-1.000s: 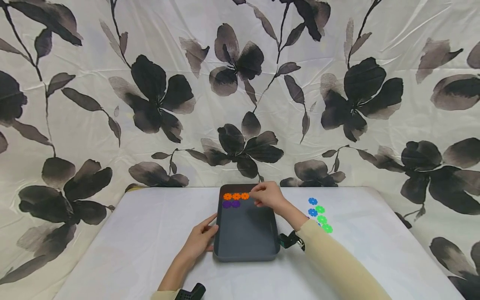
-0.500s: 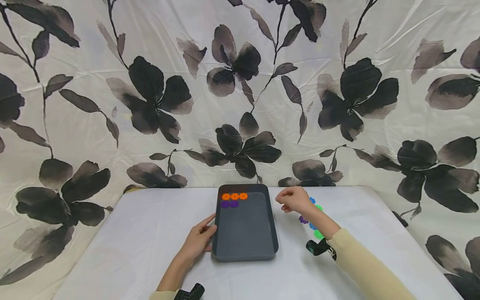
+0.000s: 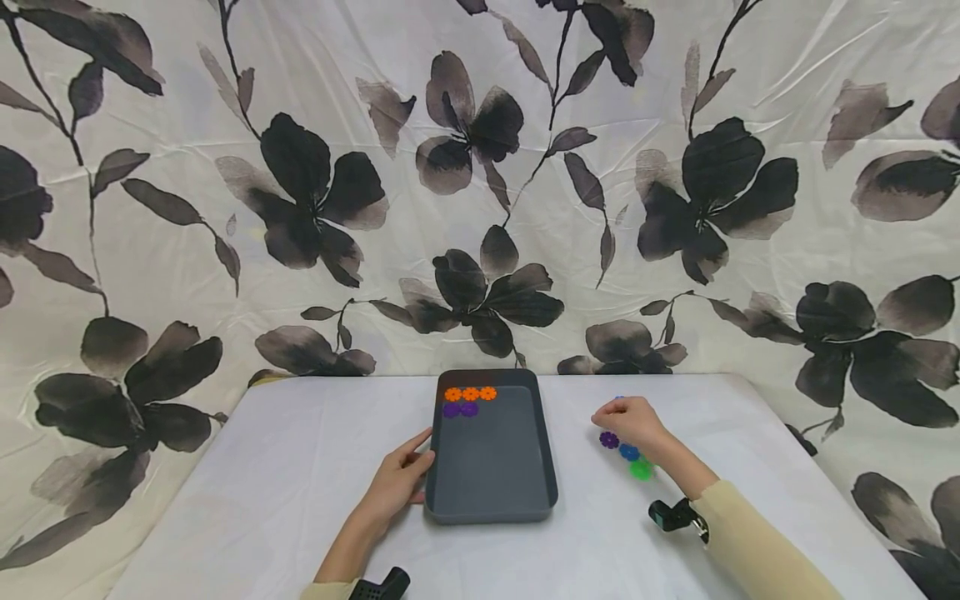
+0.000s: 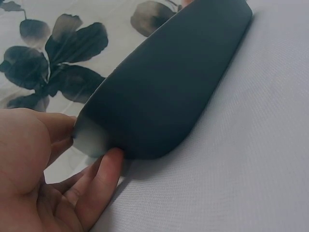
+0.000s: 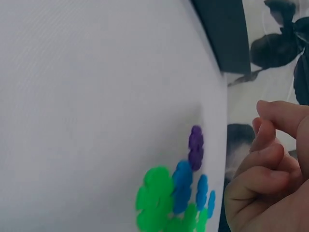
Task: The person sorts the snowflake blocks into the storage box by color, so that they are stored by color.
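Note:
My left hand (image 3: pixel 397 475) holds the left side of a dark grey rectangular tray (image 3: pixel 491 475), fingers at its rim and outer wall in the left wrist view. Along the tray's far end lie a row of orange flower-shaped discs (image 3: pixel 470 394) and two purple ones (image 3: pixel 460 409) below them. My right hand (image 3: pixel 633 423) hovers over the loose discs right of the tray, fingers loosely curled with nothing seen between them. Near it lie a purple disc (image 3: pixel 609 439), a blue disc (image 3: pixel 629 452) and a green disc (image 3: pixel 641 470). The hand partly hides further blue and green discs from the head view.
A white cloth covers the table (image 3: pixel 337 417). Behind its far edge hangs a white curtain (image 3: pixel 405 333) with dark flowers. Wrist cameras sit on both forearms, the right one (image 3: pixel 671 515) low over the table.
My right hand has left the tray's far end and moved right and nearer, over the loose discs. My left hand stays at the tray's side. The discs in the tray have not moved.

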